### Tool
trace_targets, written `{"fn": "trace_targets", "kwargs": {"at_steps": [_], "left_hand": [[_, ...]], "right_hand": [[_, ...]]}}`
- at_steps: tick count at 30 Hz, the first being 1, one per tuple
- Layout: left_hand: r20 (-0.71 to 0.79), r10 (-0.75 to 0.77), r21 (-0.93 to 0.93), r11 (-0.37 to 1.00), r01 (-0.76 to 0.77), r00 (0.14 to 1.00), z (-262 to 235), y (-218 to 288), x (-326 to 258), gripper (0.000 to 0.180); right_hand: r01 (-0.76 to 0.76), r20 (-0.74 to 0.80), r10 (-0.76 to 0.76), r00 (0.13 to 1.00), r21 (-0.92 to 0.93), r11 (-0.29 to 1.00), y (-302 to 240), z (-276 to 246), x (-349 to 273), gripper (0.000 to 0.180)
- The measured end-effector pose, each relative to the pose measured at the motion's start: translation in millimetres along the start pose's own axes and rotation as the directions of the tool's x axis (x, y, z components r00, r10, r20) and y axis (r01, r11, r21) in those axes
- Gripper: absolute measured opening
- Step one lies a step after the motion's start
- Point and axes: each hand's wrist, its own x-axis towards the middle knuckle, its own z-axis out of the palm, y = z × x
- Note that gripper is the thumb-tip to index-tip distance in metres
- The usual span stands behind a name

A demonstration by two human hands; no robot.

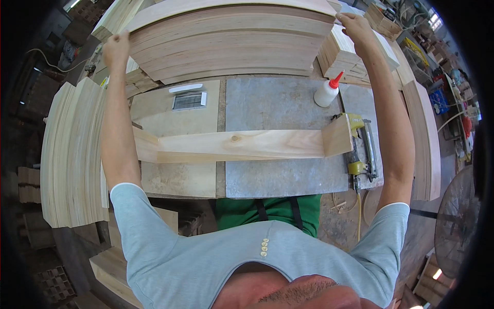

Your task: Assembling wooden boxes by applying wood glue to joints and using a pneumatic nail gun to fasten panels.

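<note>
Both my arms reach forward to a tall stack of wooden boards [231, 49] at the far side of the bench. My left hand [117, 49] is closed at the left end of the top board [231, 10]. At its right end, my right hand [354, 28] grips the corner with bent fingers. The top board is slightly raised at its front edge, with a dark gap under it. Nearer to me, a three-piece wooden frame [239, 144] lies across the bench: one long board with a short end piece at each side.
A yellow-green nail gun [364, 149] with a hose lies beside the frame's right end. Behind it stands a white glue bottle [326, 92] with a red tip. Strips of nails [189, 98] lie at left. Board stacks [77, 154] flank the bench [288, 180]; a fan [458, 221] stands right.
</note>
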Motion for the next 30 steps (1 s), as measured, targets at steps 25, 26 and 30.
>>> {"fn": "trace_targets", "kwargs": {"at_steps": [25, 26, 30], "left_hand": [[0.424, -0.296, -0.517, 0.697, 0.497, 0.856, -188, -92, -253, 0.034], [0.421, -0.244, -0.562, 0.686, 0.462, 0.874, -185, -94, -254, 0.034], [0.392, -0.27, -0.517, 0.726, 0.453, 0.88, -175, -95, -255, 0.036]], "right_hand": [[-0.23, 0.21, 0.184, 0.96, 0.221, 0.948, 36, -52, -268, 0.032], [-0.215, 0.192, 0.178, 0.965, 0.192, 0.958, 37, -49, -271, 0.032], [-0.084, 0.097, 0.081, 0.992, 0.03, 0.996, 38, -43, -274, 0.031]]}}
